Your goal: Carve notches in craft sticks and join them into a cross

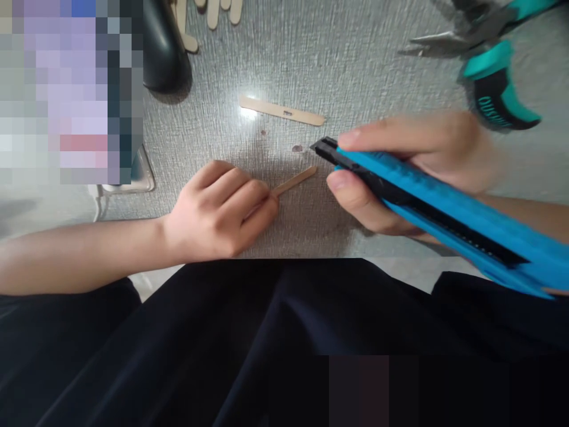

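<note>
My left hand [222, 213] is closed in a pinch on a thin wooden stick [296, 179], which lies flat on the grey textured surface [355, 71] with its free end pointing right. My right hand [400, 172] grips a blue and black utility knife [435, 207]. The knife's black tip sits just right of and slightly above the stick's free end. Whether the blade is out cannot be told. A second, wider wooden stick [282, 111] with a small notch in its middle lies farther back.
Several more wooden sticks [213, 12] lie at the top edge. A dark rounded object [164, 53] stands at the upper left. Teal-handled pliers [484, 53] rest at the upper right. A pixelated patch covers the top left. My dark clothing fills the bottom.
</note>
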Tool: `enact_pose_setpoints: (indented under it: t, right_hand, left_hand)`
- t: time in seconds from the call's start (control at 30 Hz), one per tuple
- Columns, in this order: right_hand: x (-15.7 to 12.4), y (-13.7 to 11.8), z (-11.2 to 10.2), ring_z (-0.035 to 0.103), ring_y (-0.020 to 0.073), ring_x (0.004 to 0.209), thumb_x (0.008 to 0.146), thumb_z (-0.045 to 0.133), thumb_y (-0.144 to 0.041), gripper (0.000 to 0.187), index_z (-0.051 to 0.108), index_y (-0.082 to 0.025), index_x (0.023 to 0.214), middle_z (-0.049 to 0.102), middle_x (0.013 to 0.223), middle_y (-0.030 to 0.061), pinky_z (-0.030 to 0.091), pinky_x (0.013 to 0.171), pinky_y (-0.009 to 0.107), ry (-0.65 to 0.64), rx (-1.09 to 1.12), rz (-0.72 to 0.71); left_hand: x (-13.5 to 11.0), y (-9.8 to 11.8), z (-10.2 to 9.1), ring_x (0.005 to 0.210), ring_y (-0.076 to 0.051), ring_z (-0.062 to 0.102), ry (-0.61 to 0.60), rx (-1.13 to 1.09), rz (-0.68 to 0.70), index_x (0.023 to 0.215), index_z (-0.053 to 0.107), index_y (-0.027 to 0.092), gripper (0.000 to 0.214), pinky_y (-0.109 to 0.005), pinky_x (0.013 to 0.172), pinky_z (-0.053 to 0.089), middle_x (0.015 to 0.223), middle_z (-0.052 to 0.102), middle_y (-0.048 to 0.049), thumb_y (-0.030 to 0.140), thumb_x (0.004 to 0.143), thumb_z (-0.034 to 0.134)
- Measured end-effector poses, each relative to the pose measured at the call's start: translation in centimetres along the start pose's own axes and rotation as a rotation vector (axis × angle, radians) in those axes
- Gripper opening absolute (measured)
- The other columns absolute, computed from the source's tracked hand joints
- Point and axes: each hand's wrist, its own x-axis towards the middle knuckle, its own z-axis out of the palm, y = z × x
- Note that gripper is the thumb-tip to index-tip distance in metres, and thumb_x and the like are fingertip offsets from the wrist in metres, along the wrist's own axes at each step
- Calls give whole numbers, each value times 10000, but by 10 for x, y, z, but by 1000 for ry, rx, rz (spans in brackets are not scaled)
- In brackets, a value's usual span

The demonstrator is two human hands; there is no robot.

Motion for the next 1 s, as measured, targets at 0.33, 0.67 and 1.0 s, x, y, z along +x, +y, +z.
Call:
enact_pose_setpoints:
  t: [0.33, 0.67, 1.0]
  right_hand:
    - [25, -5, -4, 846, 248, 890, 1073, 886, -329, 139, 780, -295, 1156, 883, 1073, 29, 712, 841, 421, 175, 17, -137]
    - [28, 3, 11, 828, 178, 721, 1049, 894, -239, 242, 743, -291, 1230, 853, 904, -38, 666, 715, 317, 170, 194, -315]
    - [21, 1, 8, 871, 227, 822, 1126, 710, -806, 562, 778, -277, 1306, 892, 996, 47, 688, 722, 361, -5, 277, -314]
  left_hand:
    - [5, -11, -4, 748, -179, 559, 41, 160, 30, 1017, 756, 189, 220, -364, 657, 371, 896, 744, -38, 88, 1121, 591]
    - [4, -4, 0, 816, -220, 621, 26, 89, -12, 1044, 640, 222, 175, -387, 736, 491, 927, 776, -35, 87, 1146, 594]
    - [6, -8, -6, 778, -224, 712, -170, -100, -262, 1015, 739, 191, 364, -404, 764, 455, 897, 811, -72, 276, 1207, 441]
